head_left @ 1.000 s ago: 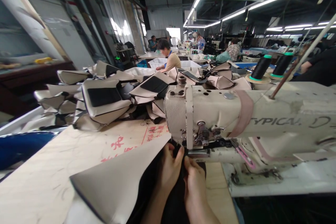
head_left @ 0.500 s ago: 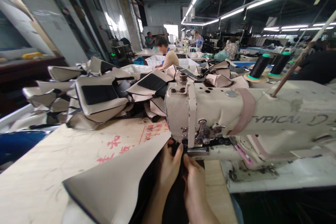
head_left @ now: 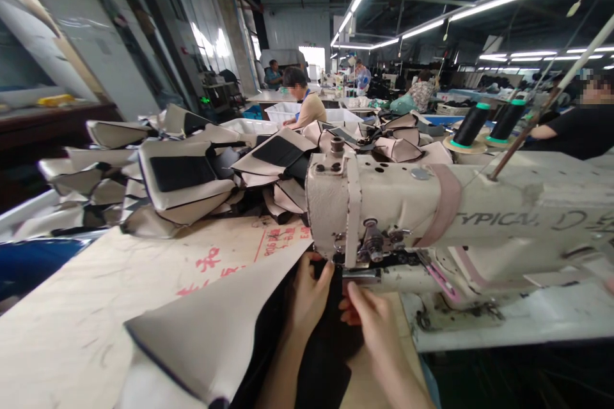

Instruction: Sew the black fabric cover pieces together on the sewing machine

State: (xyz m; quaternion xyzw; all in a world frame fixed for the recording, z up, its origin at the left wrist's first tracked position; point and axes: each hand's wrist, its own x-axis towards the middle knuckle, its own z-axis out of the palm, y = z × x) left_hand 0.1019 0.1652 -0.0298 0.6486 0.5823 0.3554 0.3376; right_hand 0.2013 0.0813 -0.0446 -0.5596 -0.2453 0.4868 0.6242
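My left hand (head_left: 311, 291) is closed on the black fabric (head_left: 329, 345) of a beige-and-black sewn piece, close to the needle area of the sewing machine (head_left: 384, 204). The piece's beige panel (head_left: 206, 326), edged in black, spreads to the left of that hand over the table. On the other side, my right hand (head_left: 368, 313) is beside the black fabric's right edge. Its fingers are loosely curled, with the thumb apart from them, and I see nothing gripped there. The presser foot and needle are mostly hidden behind the machine head and my left fingers.
Beige-and-black sewn pieces (head_left: 180, 172) are heaped behind the wooden tabletop (head_left: 71, 307), which bears red writing. Two black thread cones (head_left: 471, 124) stand behind the machine. A person in a tan top (head_left: 309, 108) sits farther back; another in black (head_left: 580, 131) is at right.
My right hand has moved right, away from my left, and come off the black fabric, whose lower edge now hangs in view. My left hand stays near the needle.
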